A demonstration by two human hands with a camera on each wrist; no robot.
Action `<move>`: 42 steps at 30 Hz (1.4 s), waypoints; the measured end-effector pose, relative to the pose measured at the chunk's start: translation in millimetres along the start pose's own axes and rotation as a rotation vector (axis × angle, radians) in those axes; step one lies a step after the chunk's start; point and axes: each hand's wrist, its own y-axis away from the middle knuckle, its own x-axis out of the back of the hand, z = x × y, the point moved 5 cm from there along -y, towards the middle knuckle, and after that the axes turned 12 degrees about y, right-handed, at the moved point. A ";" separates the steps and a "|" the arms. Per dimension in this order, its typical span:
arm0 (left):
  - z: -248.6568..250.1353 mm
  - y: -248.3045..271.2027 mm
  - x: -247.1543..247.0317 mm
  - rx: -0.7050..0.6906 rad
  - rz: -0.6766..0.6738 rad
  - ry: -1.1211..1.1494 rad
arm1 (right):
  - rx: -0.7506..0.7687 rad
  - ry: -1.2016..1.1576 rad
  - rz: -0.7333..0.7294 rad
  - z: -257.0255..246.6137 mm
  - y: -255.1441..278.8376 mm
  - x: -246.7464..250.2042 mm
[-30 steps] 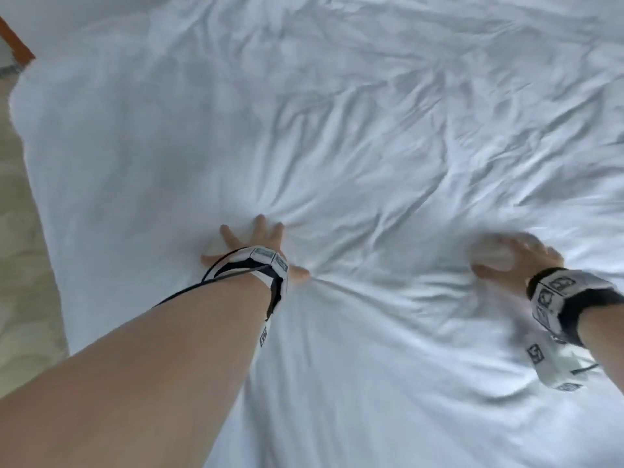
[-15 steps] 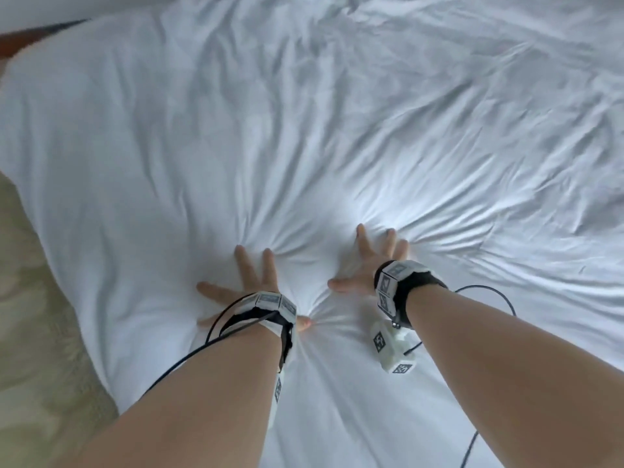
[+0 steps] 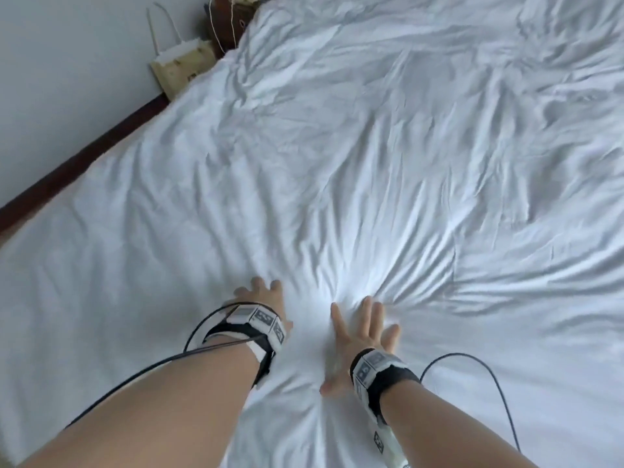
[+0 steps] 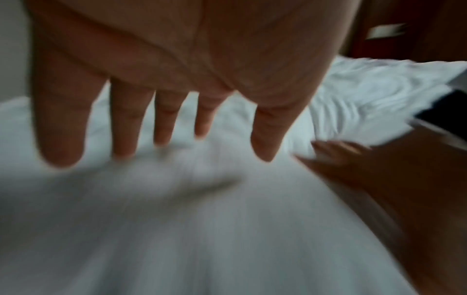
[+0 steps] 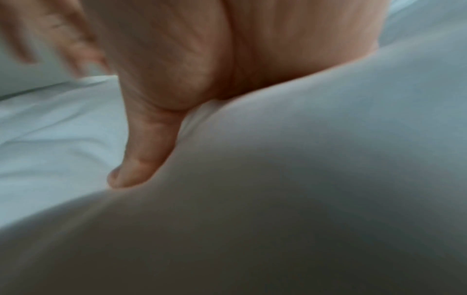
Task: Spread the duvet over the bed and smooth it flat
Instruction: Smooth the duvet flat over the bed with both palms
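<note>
A white, creased duvet (image 3: 371,163) covers the bed and fills most of the head view. My left hand (image 3: 261,298) lies on it at the lower middle, fingers straight and spread; in the left wrist view the left hand (image 4: 161,119) shows spread fingers just above the blurred duvet (image 4: 177,229). My right hand (image 3: 366,336) presses flat on the duvet a little to the right of the left one, fingers straight. In the right wrist view the right hand (image 5: 202,69) sinks into the duvet (image 5: 303,189), thumb down. Creases fan out from between the hands.
A dark wooden bed edge (image 3: 84,157) runs along the left by a pale wall (image 3: 67,79). A beige paper bag (image 3: 182,69) with white handles stands at the upper left. Black cables (image 3: 472,358) trail from my wrist bands over the duvet.
My right hand has come in from the far right to lie beside the left one. The view has swung up so that the wall and the bag appear.
</note>
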 end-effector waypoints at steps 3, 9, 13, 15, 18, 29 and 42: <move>72.4 -62.1 12.3 -0.258 -0.013 -0.003 | -0.012 0.020 -0.034 -6.2 -18.3 -3.5; 28.8 -130.6 -4.7 -0.123 -0.074 0.038 | 0.000 -0.022 -0.071 -3.2 -20.7 -2.3; -107.8 -159.2 17.8 0.077 -0.026 -0.022 | 0.048 -0.087 -0.062 -4.9 -8.0 21.2; -165.1 -154.0 32.8 0.152 -0.046 -0.028 | 0.044 -0.202 0.105 19.2 -9.9 62.3; -222.5 -136.6 37.2 0.245 -0.083 0.071 | -0.302 -0.354 0.454 91.3 -32.9 133.8; -254.3 -145.3 53.8 0.028 -0.142 0.271 | 0.078 -0.114 0.056 -285.9 -121.1 172.4; -600.6 -170.7 137.8 0.376 -0.131 0.166 | 0.120 -0.005 0.004 -504.0 -122.1 128.3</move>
